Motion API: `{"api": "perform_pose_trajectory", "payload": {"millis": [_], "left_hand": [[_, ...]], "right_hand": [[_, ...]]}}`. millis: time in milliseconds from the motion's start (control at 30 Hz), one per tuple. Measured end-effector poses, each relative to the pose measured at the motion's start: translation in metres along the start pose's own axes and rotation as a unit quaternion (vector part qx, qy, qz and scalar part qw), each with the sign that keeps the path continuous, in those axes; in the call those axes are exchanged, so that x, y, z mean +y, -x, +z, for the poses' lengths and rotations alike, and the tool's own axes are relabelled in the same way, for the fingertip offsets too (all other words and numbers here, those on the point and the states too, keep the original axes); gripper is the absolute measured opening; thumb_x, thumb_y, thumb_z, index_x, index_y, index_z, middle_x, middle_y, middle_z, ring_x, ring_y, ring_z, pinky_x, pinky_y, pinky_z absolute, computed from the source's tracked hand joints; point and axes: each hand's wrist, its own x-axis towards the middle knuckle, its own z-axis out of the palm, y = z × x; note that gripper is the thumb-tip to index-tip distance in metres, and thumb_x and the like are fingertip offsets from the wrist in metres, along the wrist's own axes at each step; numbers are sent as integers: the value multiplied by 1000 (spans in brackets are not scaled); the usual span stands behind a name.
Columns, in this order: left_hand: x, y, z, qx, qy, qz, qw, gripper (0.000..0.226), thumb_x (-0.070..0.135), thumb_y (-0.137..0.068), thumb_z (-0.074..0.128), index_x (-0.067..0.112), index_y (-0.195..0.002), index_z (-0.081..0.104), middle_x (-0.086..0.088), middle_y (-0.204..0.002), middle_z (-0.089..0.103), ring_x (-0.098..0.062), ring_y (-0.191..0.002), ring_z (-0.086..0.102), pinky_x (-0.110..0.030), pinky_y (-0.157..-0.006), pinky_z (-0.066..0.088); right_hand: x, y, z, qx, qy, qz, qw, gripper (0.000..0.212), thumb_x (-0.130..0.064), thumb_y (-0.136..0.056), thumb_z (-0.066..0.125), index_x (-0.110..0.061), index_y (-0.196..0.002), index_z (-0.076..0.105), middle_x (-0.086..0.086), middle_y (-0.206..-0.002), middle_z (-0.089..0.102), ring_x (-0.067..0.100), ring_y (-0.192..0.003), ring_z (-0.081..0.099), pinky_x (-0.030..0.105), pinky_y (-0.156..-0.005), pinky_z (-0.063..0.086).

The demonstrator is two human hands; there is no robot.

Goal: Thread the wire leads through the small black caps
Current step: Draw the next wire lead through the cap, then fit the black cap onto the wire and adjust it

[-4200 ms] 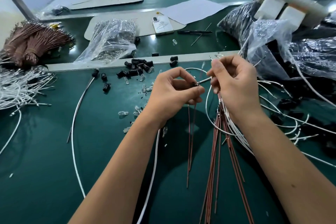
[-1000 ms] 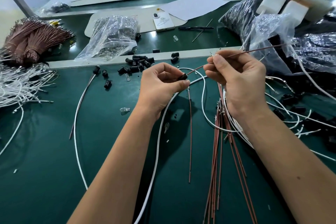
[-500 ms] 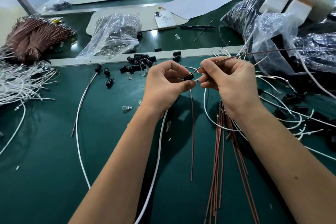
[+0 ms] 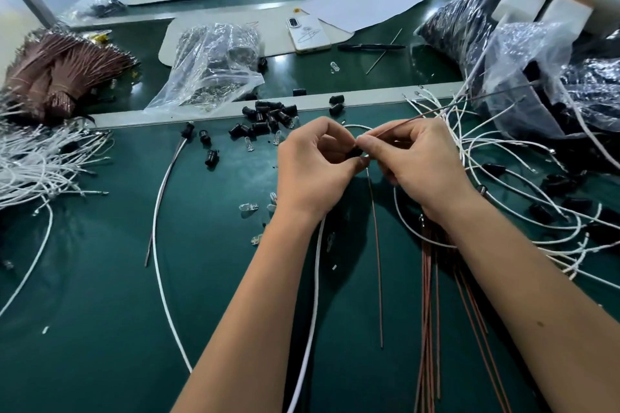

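Green matting (image 4: pixel 100 295) carries loose caps (image 4: pixel 268 117) and wire bundles (image 4: pixel 432 329). Seen from the head camera, the hands have closed together since a second ago: left hand (image 4: pixel 312 171) pinches a black cap (image 4: pixel 354 153), while right hand (image 4: pixel 419 164) grips a brown lead (image 4: pixel 419 117) at its mouth, so insertion looks underway.

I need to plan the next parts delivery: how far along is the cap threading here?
Early, it seems. Done: one capped lead lies left of the hands, and more capped white leads are spread at right. In hand: the left hand pinches a black cap while the right hand feeds a brown wire. Left: a pile of loose caps and bundles of white wires and brown wires.
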Motion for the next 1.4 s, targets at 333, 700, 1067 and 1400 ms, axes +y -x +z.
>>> {"api": "perform_pose_trajectory", "payload": {"millis": [333, 700, 1067, 1400], "left_hand": [[4, -1, 1, -52, 99, -62, 992, 18, 0, -82, 81, 5, -93, 68, -11, -80, 77, -25, -72, 76, -34, -67, 61], [12, 0, 4, 57, 326, -125, 935, 13, -3, -82, 79, 5, -88, 72, -10, -80, 73, -21, -74, 70, -31, -74, 59], [23, 4, 11, 50, 355, -140, 923, 15, -2, -82, 77, 9, -82, 68, -13, -78, 69, -19, -67, 65, -27, -64, 56], [25, -5, -16, 106, 447, -155, 875, 11, 0, -84, 73, 9, -86, 68, -8, -79, 74, -19, -68, 72, -21, -59, 57]], "right_hand": [[4, 3, -11, -4, -104, 51, 993, 6, -22, -93, 77, -16, -92, 77, 1, -66, 68, 11, -50, 52, 21, -39, 39], [-2, 10, -5, -70, -34, 16, 997, 21, -30, -89, 82, -10, -90, 76, 8, -75, 76, 21, -51, 67, 26, -39, 46], [-10, 18, 0, -63, -50, -12, 997, 13, -13, -95, 73, -8, -84, 76, 8, -66, 70, 19, -47, 58, 24, -38, 39], [-23, 22, -17, -360, 60, 0, 931, 20, -5, -92, 73, -13, -74, 71, 9, -60, 63, 15, -47, 52, 20, -47, 40]]}}
